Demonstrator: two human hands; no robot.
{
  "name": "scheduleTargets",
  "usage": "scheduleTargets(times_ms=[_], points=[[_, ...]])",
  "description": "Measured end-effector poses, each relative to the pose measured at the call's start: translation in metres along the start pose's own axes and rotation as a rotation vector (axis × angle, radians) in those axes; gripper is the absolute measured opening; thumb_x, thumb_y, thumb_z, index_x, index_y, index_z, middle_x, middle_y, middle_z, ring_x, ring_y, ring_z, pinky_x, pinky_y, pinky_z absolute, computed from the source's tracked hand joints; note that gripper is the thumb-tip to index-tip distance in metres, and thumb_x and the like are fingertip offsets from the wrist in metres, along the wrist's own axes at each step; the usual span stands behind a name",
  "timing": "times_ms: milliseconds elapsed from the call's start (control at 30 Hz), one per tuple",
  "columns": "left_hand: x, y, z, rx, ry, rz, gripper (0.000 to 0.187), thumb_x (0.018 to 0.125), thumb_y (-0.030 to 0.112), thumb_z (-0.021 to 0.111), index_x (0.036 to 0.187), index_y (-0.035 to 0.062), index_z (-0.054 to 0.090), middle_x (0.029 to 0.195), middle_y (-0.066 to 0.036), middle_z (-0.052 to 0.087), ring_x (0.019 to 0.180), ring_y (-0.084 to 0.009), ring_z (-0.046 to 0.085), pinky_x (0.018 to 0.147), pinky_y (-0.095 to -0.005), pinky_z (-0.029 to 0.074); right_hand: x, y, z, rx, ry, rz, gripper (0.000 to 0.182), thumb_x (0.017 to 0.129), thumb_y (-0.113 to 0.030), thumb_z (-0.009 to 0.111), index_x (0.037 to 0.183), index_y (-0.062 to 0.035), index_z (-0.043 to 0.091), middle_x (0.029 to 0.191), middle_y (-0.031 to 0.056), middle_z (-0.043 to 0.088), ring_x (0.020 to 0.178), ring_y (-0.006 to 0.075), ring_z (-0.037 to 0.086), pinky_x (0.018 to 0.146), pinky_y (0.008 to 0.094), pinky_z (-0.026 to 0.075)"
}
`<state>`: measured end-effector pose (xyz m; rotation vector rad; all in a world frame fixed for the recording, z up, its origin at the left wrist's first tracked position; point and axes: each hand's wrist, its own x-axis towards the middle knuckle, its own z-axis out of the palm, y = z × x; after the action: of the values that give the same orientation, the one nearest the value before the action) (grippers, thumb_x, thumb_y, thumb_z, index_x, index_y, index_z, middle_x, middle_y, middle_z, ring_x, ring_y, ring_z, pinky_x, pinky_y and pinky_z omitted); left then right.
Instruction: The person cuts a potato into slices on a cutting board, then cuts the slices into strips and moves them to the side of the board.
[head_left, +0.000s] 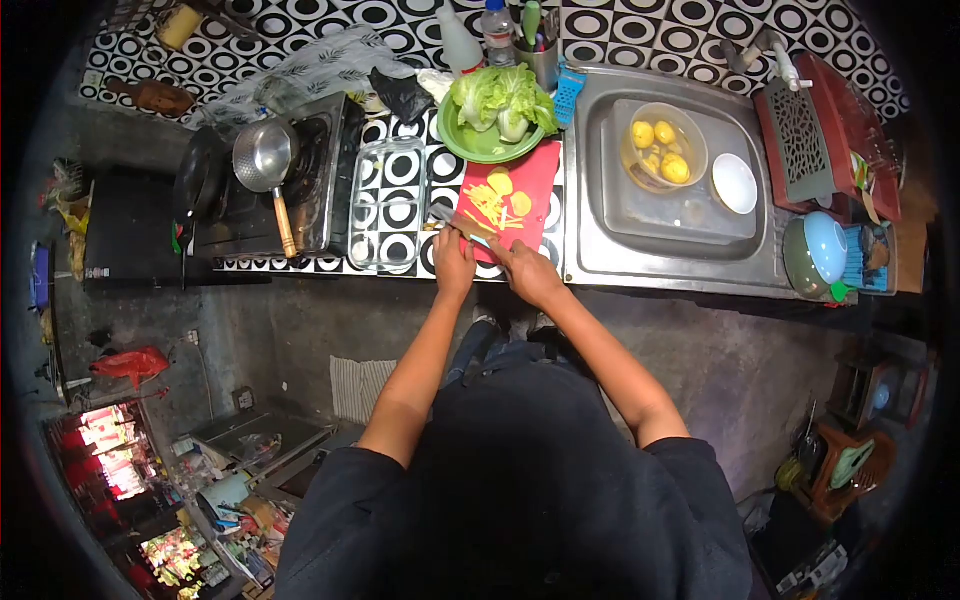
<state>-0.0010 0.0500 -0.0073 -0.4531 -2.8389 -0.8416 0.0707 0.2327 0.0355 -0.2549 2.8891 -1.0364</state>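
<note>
A red cutting board [545, 190] lies on the patterned counter, with yellow potato sticks [484, 203] and a few larger cut potato pieces [500, 181] on it. My right hand [532, 275] is closed round the handle of a knife [462, 224], whose blade points left across the board's near left corner. Close by the blade is my left hand [455, 262], fingers bent together at the board's front edge. What those fingers hold, if anything, is hidden. Behind the board, a green bowl [477, 150] carries leafy lettuce [505, 105].
On the left, a saucepan [265, 155] sits on the stove [325, 200], its handle toward me. A glass dish [388, 255] stands beside the board. In the sink [595, 200] are a tub [690, 138] of peeled potatoes and a white bowl [735, 184]. A dish rack [800, 130] stands right.
</note>
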Motion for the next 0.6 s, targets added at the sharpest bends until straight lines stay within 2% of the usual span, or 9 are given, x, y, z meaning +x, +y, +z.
scheduleTargets(times_ms=[67,367,600], points=[[-0.001,-0.002,0.0,-0.012,0.013,0.005,0.038,0.083,0.005,0.073,0.117,-0.0023,0.059,0.12,-0.018,0.059,0.113,-0.0407,0.053,0.096,-0.0482,0.045,0.008,0.001,0.005,0.044,0.01,0.017,0.062,0.09,-0.008,0.062,0.149,-0.0152,0.045,0.094,0.0215,0.059,0.084,0.0425,0.066,0.071,0.0514,0.055],[0.003,0.003,-0.006,-0.002,-0.027,-0.03,0.039,0.085,0.011,0.074,0.12,0.0006,0.06,0.122,-0.015,0.058,0.114,-0.0371,0.053,0.097,-0.0463,0.044,0.014,-0.013,0.007,0.237,0.033,0.136,0.051,0.095,-0.012,0.058,0.145,-0.0107,0.049,0.098,0.0252,0.06,0.089,0.0456,0.064,0.08,0.0521,0.052],[0.002,-0.002,-0.009,0.024,-0.052,-0.031,0.042,0.082,0.01,0.074,0.12,0.0018,0.059,0.124,-0.014,0.057,0.117,-0.0356,0.052,0.097,-0.047,0.044,0.012,-0.025,0.021,0.268,0.063,0.16,0.055,0.095,-0.012,0.057,0.148,-0.0111,0.045,0.097,0.0261,0.06,0.089,0.0467,0.065,0.079,0.0541,0.052]])
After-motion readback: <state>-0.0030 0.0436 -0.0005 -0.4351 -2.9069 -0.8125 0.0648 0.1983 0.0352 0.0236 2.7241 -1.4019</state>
